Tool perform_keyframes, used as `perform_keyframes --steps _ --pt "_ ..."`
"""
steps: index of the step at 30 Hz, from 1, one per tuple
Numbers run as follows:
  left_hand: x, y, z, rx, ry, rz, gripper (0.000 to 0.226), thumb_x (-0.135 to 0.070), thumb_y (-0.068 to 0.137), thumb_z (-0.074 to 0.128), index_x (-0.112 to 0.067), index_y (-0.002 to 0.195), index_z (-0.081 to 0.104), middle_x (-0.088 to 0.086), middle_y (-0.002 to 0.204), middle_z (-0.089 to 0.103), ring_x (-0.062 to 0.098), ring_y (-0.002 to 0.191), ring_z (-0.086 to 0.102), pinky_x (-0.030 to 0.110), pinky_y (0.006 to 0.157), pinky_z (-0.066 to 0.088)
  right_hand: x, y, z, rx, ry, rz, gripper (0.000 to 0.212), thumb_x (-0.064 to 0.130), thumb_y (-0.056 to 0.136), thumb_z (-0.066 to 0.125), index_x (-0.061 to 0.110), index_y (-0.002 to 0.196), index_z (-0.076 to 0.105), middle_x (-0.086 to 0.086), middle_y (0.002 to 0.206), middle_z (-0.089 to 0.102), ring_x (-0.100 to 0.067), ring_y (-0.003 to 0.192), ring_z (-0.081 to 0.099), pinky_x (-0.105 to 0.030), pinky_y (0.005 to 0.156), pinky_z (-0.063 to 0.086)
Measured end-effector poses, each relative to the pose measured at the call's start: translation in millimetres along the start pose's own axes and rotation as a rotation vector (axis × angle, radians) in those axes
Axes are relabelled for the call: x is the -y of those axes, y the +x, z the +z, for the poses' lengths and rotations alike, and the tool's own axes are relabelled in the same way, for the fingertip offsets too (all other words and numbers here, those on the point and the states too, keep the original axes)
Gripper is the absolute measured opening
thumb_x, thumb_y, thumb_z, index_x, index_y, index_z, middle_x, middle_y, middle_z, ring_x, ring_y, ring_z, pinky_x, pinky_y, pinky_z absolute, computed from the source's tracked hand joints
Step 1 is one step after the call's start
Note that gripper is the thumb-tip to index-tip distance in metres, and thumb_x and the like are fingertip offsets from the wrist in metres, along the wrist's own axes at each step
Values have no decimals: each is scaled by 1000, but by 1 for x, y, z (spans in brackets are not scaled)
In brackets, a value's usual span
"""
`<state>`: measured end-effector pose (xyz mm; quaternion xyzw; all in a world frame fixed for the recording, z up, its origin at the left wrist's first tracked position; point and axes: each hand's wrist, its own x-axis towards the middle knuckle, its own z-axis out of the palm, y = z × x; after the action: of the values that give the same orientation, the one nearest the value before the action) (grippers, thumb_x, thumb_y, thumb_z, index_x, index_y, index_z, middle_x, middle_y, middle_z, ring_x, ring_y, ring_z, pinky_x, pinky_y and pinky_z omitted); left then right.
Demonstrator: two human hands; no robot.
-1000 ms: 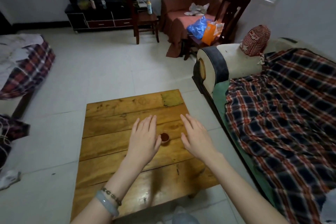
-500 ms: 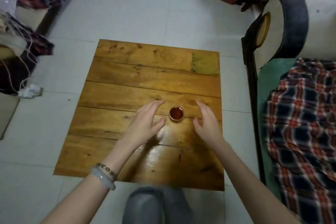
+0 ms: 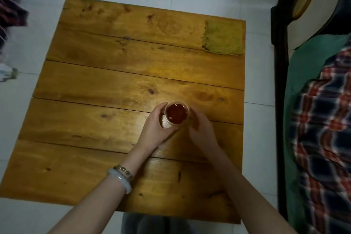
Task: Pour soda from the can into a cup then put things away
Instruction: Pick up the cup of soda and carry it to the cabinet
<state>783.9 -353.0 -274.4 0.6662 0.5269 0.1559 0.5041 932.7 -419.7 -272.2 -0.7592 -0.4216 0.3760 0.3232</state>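
A small clear cup (image 3: pixel 176 113) full of dark red soda stands on the wooden table (image 3: pixel 106 85), right of its middle. My left hand (image 3: pixel 157 129) wraps the cup's left side, thumb and fingers curled round it. My right hand (image 3: pixel 202 129) curls round the cup's right side, its fingertips at the wall. No can is in view.
A green knitted cloth (image 3: pixel 223 38) lies at the table's far right corner. A sofa with a plaid blanket (image 3: pixel 322 119) runs close along the table's right edge. White tiled floor surrounds the table; clothes lie at the far left. My knees show below the near edge.
Both hands have closed in from either side and now hold the cup. The camera has tilted down and come closer over the table.
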Motion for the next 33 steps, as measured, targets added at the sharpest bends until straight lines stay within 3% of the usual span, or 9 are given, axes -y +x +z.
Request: perform_keyframes --steps 3,7,12,18,22,25,29,33 --pt "2 1 7 -48 -46 2 64 -33 63 85 -42 115 48 -25 113 57 -6 109 52 15 93 42 1 0 6 12 51 -34 52 -2 66 46 2 117 58 3 109 58 -6 101 53 -4 87 36" --pt "-5 0 5 -85 -99 -13 57 -31 65 85 -36 111 52 -27 107 58 -8 104 55 10 86 42 8 -4 4 25 82 -12 52 -15 71 49 3 120 57 8 105 55 7 95 47 0 80 36" --pt "-20 -11 -8 -112 -135 -12 54 -22 67 84 -31 111 55 -27 105 58 -16 100 52 4 82 39 30 -13 -4 23 79 -43 52 -13 73 52 5 121 58 9 106 56 -3 97 53 -4 82 39" --pt "-53 -46 -53 -165 -181 -14 54 -16 68 83 -30 112 54 -26 103 58 -17 98 51 2 79 39 92 -35 -18 109 89 -202 52 -6 75 55 17 122 58 10 115 61 -5 109 56 -24 94 46" --pt "-76 -82 -97 -246 -205 -10 56 -27 65 85 -33 113 55 -26 106 60 -8 103 53 7 83 42 144 -56 -20 146 56 -286 48 0 81 56 15 126 56 9 117 58 -9 111 55 -24 94 45" --pt "-92 -115 -133 -318 -228 -15 55 -30 63 85 -42 107 55 -27 105 60 -9 103 53 9 84 43 186 -76 -16 233 86 -244 52 -1 82 53 20 130 52 18 118 52 -6 114 51 -26 98 43" --pt "-101 -164 -179 -447 -243 -10 57 -26 63 86 -33 111 57 -20 107 62 -2 103 56 18 88 45 242 -106 -3 365 27 -325 60 -3 82 51 26 134 48 15 125 51 -2 120 46 -20 102 37" --pt "-102 -219 -225 -548 -277 -40 59 -22 64 86 -29 114 56 -16 108 63 -5 101 55 9 87 42 296 -138 19 507 -8 -415 57 -1 81 52 24 132 49 17 121 52 -2 117 48 -17 100 38"
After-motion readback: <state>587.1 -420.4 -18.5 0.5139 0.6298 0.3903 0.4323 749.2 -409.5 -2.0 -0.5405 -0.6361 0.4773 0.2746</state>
